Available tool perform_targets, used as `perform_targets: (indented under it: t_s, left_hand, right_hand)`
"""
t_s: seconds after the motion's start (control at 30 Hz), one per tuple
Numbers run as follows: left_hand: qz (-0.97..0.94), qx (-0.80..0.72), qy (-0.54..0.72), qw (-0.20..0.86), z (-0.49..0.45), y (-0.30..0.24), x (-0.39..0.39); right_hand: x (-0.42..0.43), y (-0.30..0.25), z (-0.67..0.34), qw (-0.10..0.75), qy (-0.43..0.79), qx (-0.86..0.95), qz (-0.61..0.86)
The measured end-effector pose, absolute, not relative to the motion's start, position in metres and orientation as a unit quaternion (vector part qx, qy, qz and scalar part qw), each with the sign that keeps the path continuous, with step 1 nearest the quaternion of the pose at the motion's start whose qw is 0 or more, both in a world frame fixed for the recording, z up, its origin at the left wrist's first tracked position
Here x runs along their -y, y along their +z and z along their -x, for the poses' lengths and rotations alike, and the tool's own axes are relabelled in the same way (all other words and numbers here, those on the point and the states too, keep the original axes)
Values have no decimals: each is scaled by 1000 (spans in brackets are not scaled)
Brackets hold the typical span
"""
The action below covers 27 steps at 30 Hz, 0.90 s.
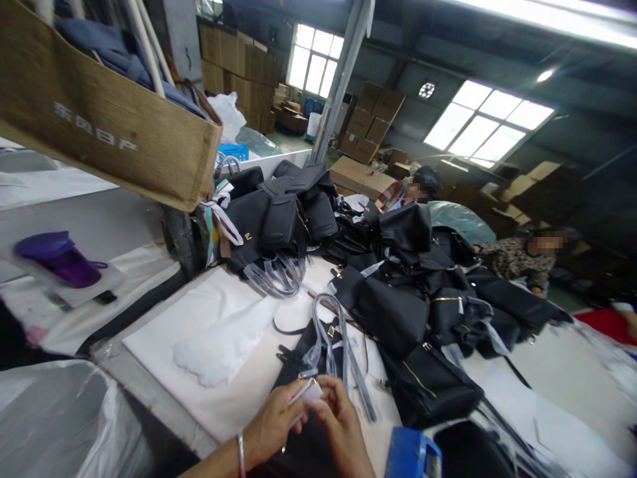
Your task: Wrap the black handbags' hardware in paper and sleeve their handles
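In front of me both hands meet at a small white piece, like a folded paper or tag. My left hand is closed on it, thumb and fingers pinching its left side. My right hand has curled fingers closed at its right side. Beneath them a black bag lies on the table, partly covered by my hands. Its two handles are wrapped in clear plastic and stand up beyond my fingers. Gold-coloured hardware shows near the handles.
Black bags are piled across the white table. A blue object stands near my right forearm. White sheeting lies at left, above a plastic-lined bin. A tan tote hangs at upper left. Two people are beyond the pile.
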<state>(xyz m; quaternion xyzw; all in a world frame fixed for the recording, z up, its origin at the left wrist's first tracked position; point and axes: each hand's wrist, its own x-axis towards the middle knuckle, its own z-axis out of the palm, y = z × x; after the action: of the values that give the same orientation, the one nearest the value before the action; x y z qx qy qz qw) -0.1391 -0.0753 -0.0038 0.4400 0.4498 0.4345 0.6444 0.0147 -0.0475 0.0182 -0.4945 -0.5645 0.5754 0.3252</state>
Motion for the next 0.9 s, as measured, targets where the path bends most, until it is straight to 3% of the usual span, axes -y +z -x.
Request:
perform_targets:
  t_s: [0.17, 0.67, 0.9]
  left_hand:
    - [-382, -395, 397, 735, 145, -3, 69]
    - [-437, -394, 397, 704, 148, 21, 75]
    - [-419, -377, 409, 718, 149, 10, 69]
  right_hand:
    - [44, 25, -19, 294, 586, 577, 487]
    - [39, 30, -18, 281, 617, 557, 480]
    - [45, 39, -13, 282, 550, 603, 505]
